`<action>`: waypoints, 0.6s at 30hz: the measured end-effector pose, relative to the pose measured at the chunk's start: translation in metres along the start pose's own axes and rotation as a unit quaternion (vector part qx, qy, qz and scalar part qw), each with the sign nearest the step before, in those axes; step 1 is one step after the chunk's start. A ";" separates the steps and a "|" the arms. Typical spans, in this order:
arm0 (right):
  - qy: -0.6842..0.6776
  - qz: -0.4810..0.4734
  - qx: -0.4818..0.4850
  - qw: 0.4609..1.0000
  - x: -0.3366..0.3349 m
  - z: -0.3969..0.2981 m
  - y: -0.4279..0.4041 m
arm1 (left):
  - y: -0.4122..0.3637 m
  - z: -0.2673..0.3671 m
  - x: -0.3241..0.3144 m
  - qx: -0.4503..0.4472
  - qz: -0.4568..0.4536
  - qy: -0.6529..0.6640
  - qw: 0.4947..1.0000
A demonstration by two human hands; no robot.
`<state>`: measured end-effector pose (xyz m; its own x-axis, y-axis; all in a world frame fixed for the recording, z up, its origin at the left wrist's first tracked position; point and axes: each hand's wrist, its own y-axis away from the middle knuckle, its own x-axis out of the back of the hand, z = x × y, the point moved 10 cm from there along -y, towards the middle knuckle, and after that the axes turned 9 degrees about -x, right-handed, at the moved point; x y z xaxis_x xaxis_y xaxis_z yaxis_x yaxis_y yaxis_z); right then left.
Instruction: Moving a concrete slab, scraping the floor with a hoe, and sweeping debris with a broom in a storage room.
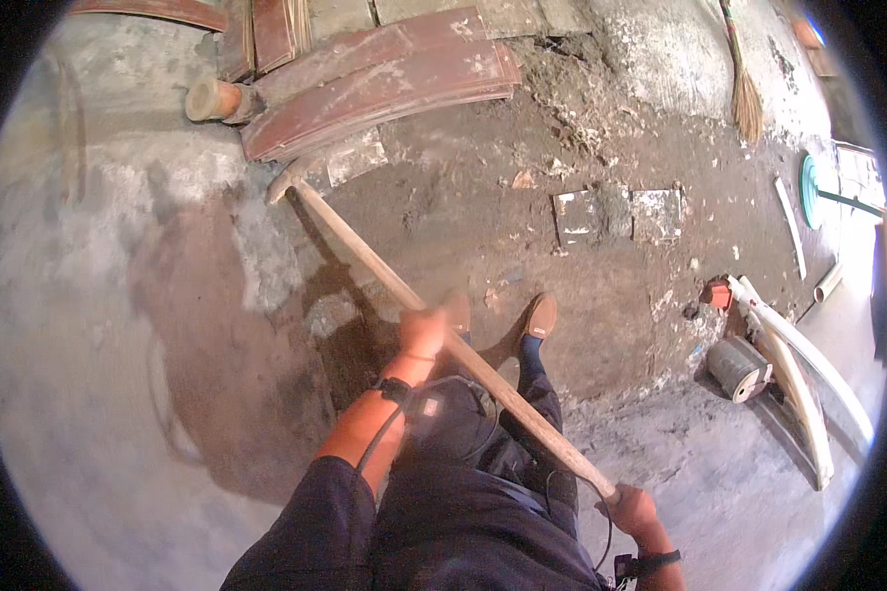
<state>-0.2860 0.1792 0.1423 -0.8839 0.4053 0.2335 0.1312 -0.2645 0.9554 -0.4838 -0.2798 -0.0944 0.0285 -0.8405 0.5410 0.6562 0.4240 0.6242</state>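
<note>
A long wooden handle (366, 251) runs slantwise across the view, from upper left to lower right. My left hand (423, 334) is wrapped around it near the middle, a little blurred. At its lower right end my right hand (632, 510) grips the butt. The dusty head (288, 179) of this tool, a hoe or a mattock, is at the upper left over the floor, close to a stack of reddish-brown panels (384, 96). Whether the head touches the floor I cannot tell. Beneath the handle stand my feet in brown shoes (542, 316).
Rough, dirt-covered floor (473, 199) with loose debris lies ahead. An orange pipe piece (218, 100) sits by the panels. At right are a metal can (739, 368), white pipes (798, 362) and a teal disc on a rod (809, 192). A broom (746, 111) is farther back.
</note>
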 end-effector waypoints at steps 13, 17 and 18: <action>0.001 -0.027 -0.029 0.999 0.031 0.070 0.048 | 0.102 -0.032 -0.043 0.096 -0.104 0.155 0.978; 0.051 0.007 -0.041 0.998 0.048 0.110 0.064 | 0.143 -0.005 -0.051 0.096 -0.132 0.160 0.974; 0.075 0.046 -0.025 0.996 0.058 0.108 0.068 | 0.156 -0.009 -0.055 0.155 -0.175 0.190 0.954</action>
<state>-0.2796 0.2790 0.2402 -0.9265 0.2435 0.2868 0.1955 -0.3395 0.9200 -0.3764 -0.1701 -0.0317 0.1586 -0.9854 0.0620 0.4237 0.1247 0.8972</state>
